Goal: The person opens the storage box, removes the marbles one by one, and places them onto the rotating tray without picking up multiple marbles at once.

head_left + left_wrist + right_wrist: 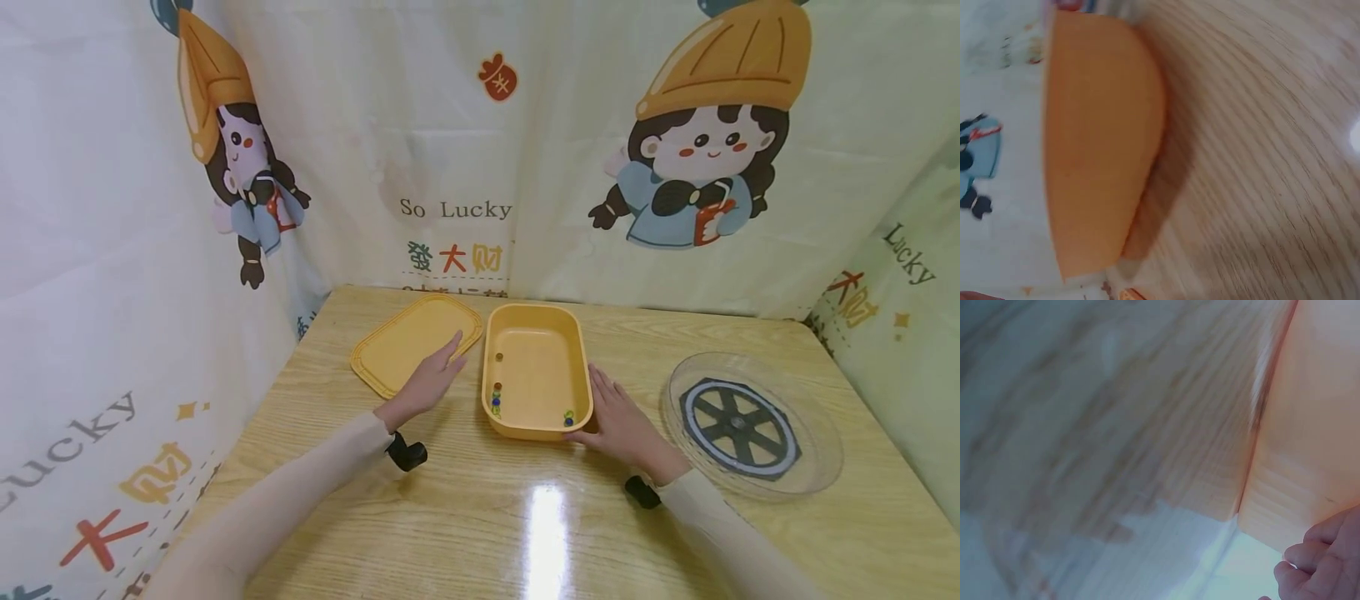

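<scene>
A yellow rectangular box (538,367) stands on the table with its top uncovered. Several small coloured marbles (497,402) lie along its left inner wall, and a few more marbles (568,417) sit in its near right corner. My right hand (626,425) rests against the box's right wall, fingers extended, thumb at the near corner. In the right wrist view, parts of that hand (1325,553) show beside the box wall. My left hand (429,379) is left of the box, apart from it, with straight fingers over the near right part of a flat yellow lid (408,342).
At the right stands a round clear dish (813,446) with a dark spoked wheel pattern (738,427) in it. Printed curtains (555,192) hang behind and beside the wooden table (450,517).
</scene>
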Demonstrator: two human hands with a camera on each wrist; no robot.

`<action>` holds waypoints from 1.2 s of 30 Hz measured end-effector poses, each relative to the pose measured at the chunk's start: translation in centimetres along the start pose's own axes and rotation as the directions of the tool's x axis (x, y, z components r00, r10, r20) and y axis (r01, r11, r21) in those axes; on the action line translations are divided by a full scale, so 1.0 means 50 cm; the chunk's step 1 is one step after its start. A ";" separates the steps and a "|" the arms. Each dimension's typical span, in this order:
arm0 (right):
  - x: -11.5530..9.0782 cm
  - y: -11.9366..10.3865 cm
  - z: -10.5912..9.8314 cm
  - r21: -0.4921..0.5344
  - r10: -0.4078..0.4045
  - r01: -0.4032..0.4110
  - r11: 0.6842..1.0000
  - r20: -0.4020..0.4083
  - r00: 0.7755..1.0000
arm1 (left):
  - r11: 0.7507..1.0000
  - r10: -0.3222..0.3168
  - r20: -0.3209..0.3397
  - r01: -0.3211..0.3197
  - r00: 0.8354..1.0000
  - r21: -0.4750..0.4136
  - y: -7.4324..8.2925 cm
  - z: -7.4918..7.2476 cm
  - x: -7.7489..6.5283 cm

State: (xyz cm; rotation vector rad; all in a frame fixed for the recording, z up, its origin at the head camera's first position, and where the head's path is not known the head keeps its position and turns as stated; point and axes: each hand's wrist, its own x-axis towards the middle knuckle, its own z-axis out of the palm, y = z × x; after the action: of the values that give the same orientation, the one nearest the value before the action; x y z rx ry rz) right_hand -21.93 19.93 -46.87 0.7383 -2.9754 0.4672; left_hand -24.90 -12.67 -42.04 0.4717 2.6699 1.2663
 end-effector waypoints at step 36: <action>-0.003 0.015 -0.019 0.075 0.010 -0.012 0.997 0.031 0.999 | 0.739 0.135 0.098 -0.166 0.986 0.653 -0.018 0.090 0.047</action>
State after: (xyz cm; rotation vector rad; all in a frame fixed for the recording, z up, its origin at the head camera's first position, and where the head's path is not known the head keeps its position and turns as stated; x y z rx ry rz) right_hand -22.18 20.89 -46.20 0.7415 -3.0063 0.5766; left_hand -26.14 -9.15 -45.59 0.7979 3.0276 0.2600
